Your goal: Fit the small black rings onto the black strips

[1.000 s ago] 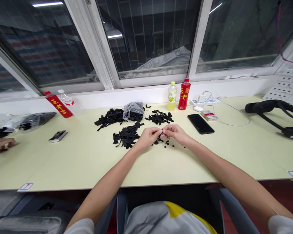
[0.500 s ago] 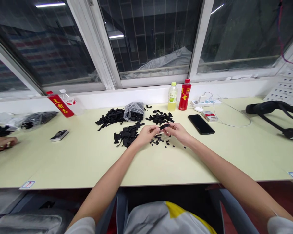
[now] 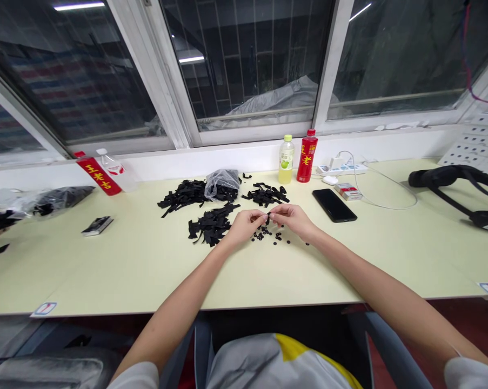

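Rings (image 3: 261, 236) on table (image 3: 288, 275) between strip pile (image 3: 211, 224), left, and phone (image 3: 334, 205), right; bottles (image 3: 307, 158) behind.

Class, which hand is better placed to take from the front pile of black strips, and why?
Probably the left hand: it is beside the front strip pile, while the right hand is farther away. Both appear to hold a small black piece, so the left would need to release first.

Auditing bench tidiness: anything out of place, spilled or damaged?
Minor: a few rings lie apart from their cluster, and one black scrap lies alone at far left. The left red bottle looks tilted, possibly lens distortion. No spilled liquid or damage visible.
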Tool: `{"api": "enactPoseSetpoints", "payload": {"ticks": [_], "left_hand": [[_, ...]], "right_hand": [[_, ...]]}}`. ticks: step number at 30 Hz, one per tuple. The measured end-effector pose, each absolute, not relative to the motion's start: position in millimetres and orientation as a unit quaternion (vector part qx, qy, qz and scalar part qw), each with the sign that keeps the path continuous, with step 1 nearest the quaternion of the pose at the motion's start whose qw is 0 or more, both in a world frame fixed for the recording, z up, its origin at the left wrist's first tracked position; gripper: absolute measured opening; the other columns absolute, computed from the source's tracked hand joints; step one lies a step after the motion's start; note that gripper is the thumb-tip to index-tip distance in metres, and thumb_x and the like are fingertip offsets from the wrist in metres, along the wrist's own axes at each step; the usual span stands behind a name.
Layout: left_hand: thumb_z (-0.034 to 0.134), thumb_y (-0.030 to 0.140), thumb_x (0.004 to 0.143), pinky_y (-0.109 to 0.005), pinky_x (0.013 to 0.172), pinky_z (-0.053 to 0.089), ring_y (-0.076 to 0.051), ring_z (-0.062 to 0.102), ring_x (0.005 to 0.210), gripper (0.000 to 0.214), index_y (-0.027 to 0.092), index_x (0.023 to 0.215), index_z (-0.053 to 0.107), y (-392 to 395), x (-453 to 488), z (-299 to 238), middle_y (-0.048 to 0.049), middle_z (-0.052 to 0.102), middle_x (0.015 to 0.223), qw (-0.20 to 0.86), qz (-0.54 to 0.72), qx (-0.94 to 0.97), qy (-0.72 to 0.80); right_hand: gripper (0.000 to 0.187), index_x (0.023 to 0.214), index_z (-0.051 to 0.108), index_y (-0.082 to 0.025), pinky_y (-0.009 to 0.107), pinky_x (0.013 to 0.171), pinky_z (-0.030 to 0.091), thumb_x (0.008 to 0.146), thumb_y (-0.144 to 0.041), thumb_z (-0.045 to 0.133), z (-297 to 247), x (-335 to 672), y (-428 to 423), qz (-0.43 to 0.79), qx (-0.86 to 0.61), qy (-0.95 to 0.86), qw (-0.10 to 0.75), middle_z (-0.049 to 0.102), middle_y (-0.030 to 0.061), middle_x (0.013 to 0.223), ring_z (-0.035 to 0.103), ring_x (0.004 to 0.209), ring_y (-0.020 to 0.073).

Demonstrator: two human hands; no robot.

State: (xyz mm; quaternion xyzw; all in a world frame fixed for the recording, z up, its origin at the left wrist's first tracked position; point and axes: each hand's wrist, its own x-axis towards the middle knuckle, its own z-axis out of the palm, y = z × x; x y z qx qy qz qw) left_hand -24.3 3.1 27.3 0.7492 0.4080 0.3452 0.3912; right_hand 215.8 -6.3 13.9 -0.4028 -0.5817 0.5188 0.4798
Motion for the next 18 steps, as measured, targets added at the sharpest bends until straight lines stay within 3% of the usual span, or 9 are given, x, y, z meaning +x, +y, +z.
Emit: {"api": "enactPoseSetpoints", "payload": {"ticks": [5,10,14,18], "left_hand": [[0.081,0.079,0.111,-0.035,0.081,0.052,-0.024,0.063,0.086,0.063,0.019,0.092,0.083,3.0,-23.2,23.4,-0.0060,0.079,0.085,0.403,0.349,0.731,0.426],[0.101,0.068,0.100,-0.039,0.092,0.064,-0.031,0.082,0.104,0.059,0.015,0.128,0.096,1.7,-18.6,14.1,-0.0163,0.096,0.115,0.447,0.384,0.698,0.407],[0.092,0.052,0.107,-0.041,0.096,0.066,-0.032,0.086,0.104,0.038,0.017,0.120,0.099,7.5,-21.6,12.1,-0.0162,0.097,0.113,0.430,0.384,0.698,0.425],[0.081,0.029,0.114,-0.044,0.103,0.064,-0.033,0.085,0.104,0.019,0.019,0.108,0.096,18.9,-36.5,17.7,-0.0153,0.094,0.109,0.266,0.348,0.721,0.537]], "right_hand": [[0.046,0.092,0.089,-0.026,0.041,0.076,0.063,0.074,-0.063,0.110,15.7,214.4,-8.6,0.499,-0.412,-0.593,0.479,0.089,0.0062,0.091,0.072,0.078,0.0232],[0.039,0.092,0.091,-0.028,0.045,0.078,0.065,0.081,-0.062,0.108,15.8,213.6,-11.7,0.475,-0.411,-0.626,0.462,0.091,0.0096,0.093,0.077,0.086,0.0303],[0.041,0.092,0.087,-0.028,0.043,0.077,0.063,0.082,-0.064,0.105,11.4,217.0,-6.1,0.464,-0.425,-0.620,0.468,0.088,0.0092,0.092,0.076,0.086,0.0300],[0.039,0.092,0.083,-0.028,0.046,0.087,0.063,0.090,-0.066,0.095,7.5,226.6,2.2,0.393,-0.485,-0.617,0.479,0.085,0.0086,0.093,0.074,0.091,0.0313]]}}
